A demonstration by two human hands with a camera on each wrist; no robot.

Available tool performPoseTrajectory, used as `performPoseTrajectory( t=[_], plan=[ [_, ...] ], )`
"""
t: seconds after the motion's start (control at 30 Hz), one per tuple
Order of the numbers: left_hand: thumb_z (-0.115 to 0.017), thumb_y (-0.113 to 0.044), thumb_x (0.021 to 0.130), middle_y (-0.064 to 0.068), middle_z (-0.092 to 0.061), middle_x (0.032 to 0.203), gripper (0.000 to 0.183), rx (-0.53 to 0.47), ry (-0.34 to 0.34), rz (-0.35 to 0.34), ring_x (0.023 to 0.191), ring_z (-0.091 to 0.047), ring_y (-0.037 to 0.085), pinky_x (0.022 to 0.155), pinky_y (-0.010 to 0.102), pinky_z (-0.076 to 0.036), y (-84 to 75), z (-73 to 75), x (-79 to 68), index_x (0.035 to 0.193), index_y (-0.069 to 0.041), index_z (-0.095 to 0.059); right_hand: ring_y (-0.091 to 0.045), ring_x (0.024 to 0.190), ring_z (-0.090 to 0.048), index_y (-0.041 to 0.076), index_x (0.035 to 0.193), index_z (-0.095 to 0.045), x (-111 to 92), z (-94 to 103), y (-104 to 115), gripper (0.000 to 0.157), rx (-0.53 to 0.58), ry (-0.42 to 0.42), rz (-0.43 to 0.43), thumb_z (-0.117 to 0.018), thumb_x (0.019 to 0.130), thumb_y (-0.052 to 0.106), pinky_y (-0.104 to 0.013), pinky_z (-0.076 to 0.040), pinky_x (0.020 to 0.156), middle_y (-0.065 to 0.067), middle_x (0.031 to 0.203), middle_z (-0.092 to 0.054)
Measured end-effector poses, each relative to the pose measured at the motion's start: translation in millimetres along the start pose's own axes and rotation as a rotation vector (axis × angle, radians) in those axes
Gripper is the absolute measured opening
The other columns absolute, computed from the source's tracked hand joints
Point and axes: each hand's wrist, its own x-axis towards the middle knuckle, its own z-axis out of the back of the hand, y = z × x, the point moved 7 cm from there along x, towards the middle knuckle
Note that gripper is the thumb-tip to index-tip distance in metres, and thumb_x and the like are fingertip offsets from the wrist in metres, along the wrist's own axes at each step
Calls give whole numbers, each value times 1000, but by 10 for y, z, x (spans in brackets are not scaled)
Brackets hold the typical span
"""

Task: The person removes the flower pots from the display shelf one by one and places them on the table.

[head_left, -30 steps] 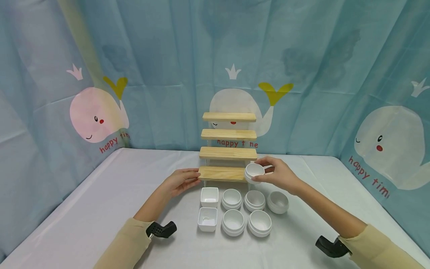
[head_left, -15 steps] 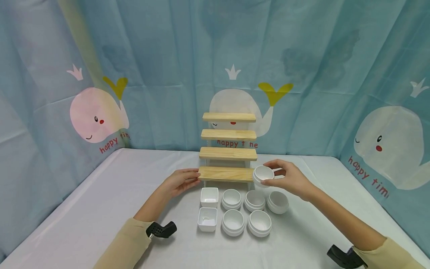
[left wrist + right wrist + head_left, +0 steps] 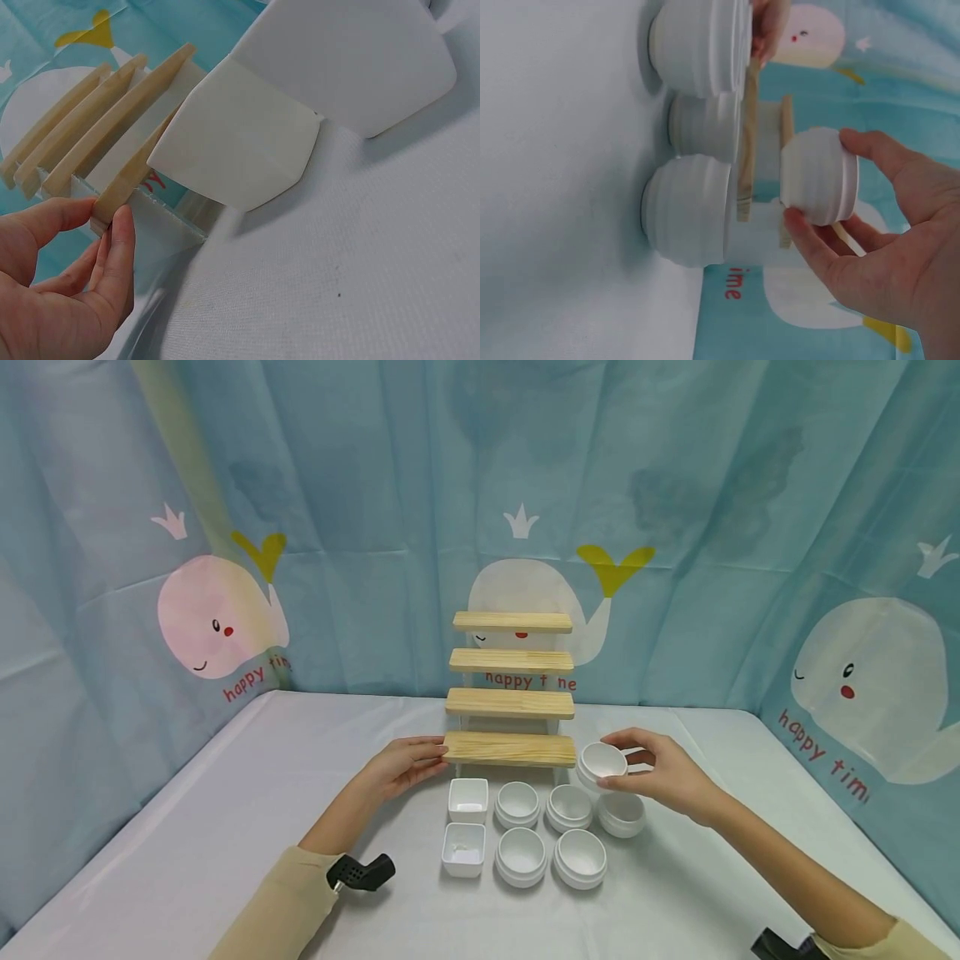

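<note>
A small round white bowl (image 3: 602,762) is held at its rim between the thumb and fingers of my right hand (image 3: 663,777), just right of the lowest shelf. In the right wrist view the bowl (image 3: 817,176) hangs in the air, apart from the bowls on the table. My left hand (image 3: 401,767) pinches the left end of the lowest board of a four-step wooden shelf stand (image 3: 510,749). The left wrist view shows thumb and fingers on that board's end (image 3: 112,202). All the boards are bare.
Two square white bowls (image 3: 462,850) stand in front of the stand, beside several round white bowls (image 3: 521,857). One round bowl (image 3: 621,816) sits close below my right hand. A blue whale-print curtain (image 3: 375,568) hangs behind the white-covered table (image 3: 225,818).
My right hand has carried the round bowl rightward and a little nearer, from over the lowest board's right end to beside it. My left hand keeps its place on the board.
</note>
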Motion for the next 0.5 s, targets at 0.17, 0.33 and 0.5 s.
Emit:
performPoseTrajectory(
  t=[0.17, 0.33, 0.5],
  plan=[
    [-59, 4, 105, 14, -66, 113, 52, -1, -8, 4, 89, -73, 12, 90, 23, -65, -7, -1, -13, 153, 16, -41, -28, 115, -66, -4, 139, -60, -85, 7, 8, 61, 6, 7, 2, -87, 88, 17, -25, -63, 81, -18, 135, -64],
    [-58, 4, 106, 15, -64, 117, 54, -1, 14, -4, 90, -72, 11, 91, 24, -65, -13, -13, -17, 154, 17, -37, -31, 117, -65, -3, 138, -60, -150, 22, -4, 61, 20, 11, 0, -88, 87, 16, -25, -64, 86, -18, 134, -64],
    [-57, 4, 106, 15, -63, 118, 53, 0, 16, -6, 89, -72, 11, 91, 23, -65, -10, -19, 1, 154, 16, -38, -32, 117, -64, -4, 139, -59, -216, 34, -26, 62, 34, 15, 0, -88, 88, 16, -24, -64, 86, -19, 135, -62]
  ],
)
